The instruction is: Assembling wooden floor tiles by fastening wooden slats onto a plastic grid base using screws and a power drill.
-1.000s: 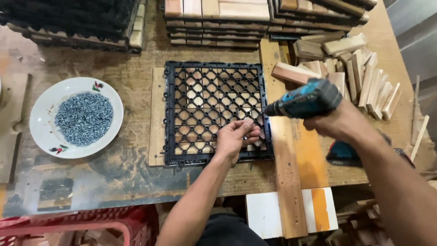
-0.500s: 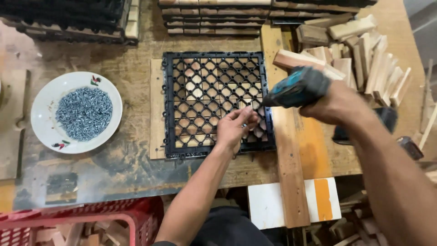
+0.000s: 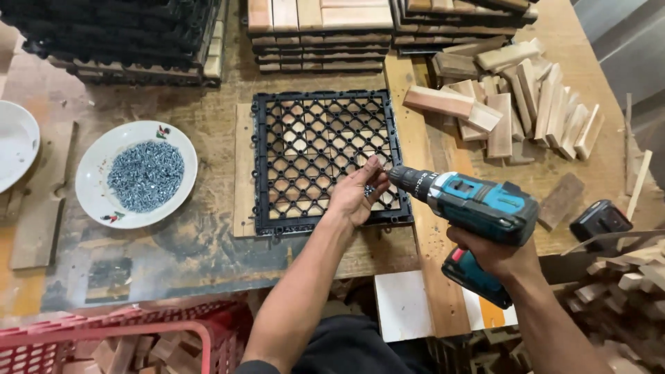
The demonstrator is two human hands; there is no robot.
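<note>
Worn wooden table (image 3: 173, 256) with stacked tiles at far edge, loose wood blocks (image 3: 526, 104) heaped right, red crate (image 3: 125, 339) near front. Black plastic grid tile (image 3: 322, 163) flat at centre on wood slats, white plate of screws (image 3: 136, 174) well apart to its left. Right hand (image 3: 495, 253) grip wrapped tight round blue cordless drill (image 3: 471, 208), bit aimed at grid's lower right corner; left hand (image 3: 357, 197) resting there, fingertips pinching something small, too tiny to tell.

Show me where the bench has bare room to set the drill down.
Barest patch: the bench top below the screw plate and left of the left hand. A narrower strip runs between that plate and the black grid tile. Crowded: the wood blocks to the right and the stacked tiles along the far edge.
</note>
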